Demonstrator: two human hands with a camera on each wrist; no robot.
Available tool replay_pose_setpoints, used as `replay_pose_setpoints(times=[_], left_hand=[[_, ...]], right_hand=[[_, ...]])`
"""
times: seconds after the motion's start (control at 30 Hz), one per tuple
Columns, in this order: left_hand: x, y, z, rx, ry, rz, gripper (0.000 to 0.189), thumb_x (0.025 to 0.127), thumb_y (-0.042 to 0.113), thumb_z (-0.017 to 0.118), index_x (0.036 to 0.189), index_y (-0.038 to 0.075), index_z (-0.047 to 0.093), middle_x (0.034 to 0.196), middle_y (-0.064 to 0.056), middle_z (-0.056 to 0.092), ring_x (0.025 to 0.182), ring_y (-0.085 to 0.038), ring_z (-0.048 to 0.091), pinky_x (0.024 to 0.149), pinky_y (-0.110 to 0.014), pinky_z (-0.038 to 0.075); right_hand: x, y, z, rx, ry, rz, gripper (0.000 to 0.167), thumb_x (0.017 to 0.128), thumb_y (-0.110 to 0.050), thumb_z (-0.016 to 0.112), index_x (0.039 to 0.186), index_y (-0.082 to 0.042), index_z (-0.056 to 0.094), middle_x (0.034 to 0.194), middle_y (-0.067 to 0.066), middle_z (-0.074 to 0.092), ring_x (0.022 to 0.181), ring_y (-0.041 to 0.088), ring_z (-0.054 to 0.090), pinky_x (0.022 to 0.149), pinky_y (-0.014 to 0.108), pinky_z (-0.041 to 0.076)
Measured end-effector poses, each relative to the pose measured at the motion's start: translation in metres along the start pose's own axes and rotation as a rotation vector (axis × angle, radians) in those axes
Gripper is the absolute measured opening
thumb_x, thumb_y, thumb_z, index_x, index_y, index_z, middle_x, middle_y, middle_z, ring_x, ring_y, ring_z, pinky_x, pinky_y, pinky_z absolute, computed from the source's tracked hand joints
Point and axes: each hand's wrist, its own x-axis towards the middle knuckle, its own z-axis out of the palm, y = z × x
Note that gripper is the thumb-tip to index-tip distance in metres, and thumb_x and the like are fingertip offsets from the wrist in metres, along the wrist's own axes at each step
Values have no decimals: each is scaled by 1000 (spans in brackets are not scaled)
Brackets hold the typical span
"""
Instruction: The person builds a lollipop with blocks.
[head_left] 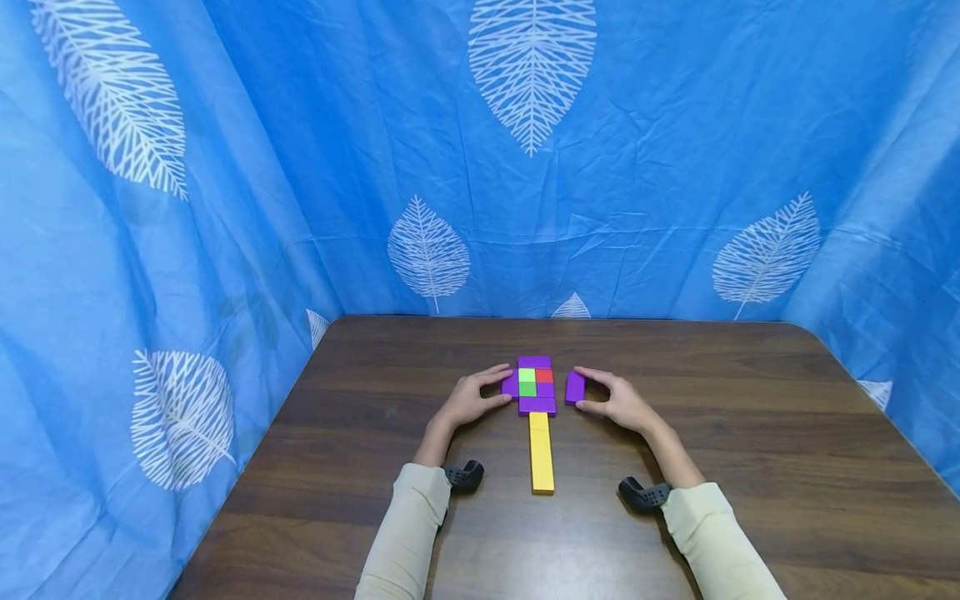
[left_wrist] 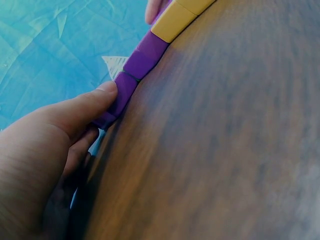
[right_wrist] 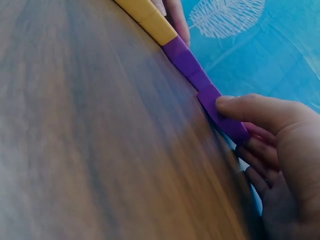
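Flat colored blocks lie together on the wooden table. A light green block (head_left: 527, 376), a green block (head_left: 527, 389) and a red block (head_left: 543, 377) form the middle, with purple blocks around them, including an upper purple block (head_left: 534, 362) and a lower purple block (head_left: 537, 406). My left hand (head_left: 467, 400) pinches the left purple block (head_left: 510, 385) between thumb and fingers, against the group's left side. To the right, my right hand (head_left: 624, 404) grips another purple block (head_left: 574, 388) by its ends, a small gap away from the group. Yellow blocks (head_left: 542, 458) run toward me in a strip.
The dark wooden table (head_left: 360, 500) reaches back to a blue curtain (head_left: 645, 167) with white leaf prints, which also hangs along both sides. A black wrist device (head_left: 467, 477) sits on the left wrist, another black device (head_left: 643, 495) on the right.
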Motion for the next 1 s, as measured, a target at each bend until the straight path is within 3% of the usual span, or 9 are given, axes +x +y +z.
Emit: replay_pose_setpoints(times=[0.17,0.37,0.6,1.0], left_hand=[[0,0,0,10,2,10,49,88,38,62,134,23,51,142,7,41,131,-17,35,105,-38,31],[1,-1,2,6,4,18,49,88,37,62,133,23,51,141,6,41,130,-16,35,105,-37,31],[1,-1,-1,-4,10,21,49,88,36,62,133,21,52,141,4,41,130,-19,36,104,-40,32],[0,2,-1,10,-17,-10,50,89,37,61,135,21,50,143,5,39,132,-19,34,105,-41,31]], right_hand=[[-1,-1,1,-83,9,-3,69,82,-35,70,139,-9,42,139,20,40,127,40,34,101,56,28],[-7,-1,6,-150,90,-2,71,81,-38,70,137,-5,44,136,19,45,125,40,37,100,56,31],[-3,-3,10,-158,124,9,64,82,-36,70,134,-6,48,131,20,50,122,40,40,98,56,33],[4,-7,19,-139,111,-29,63,82,-36,70,134,-6,49,131,16,51,120,35,42,98,54,32]])
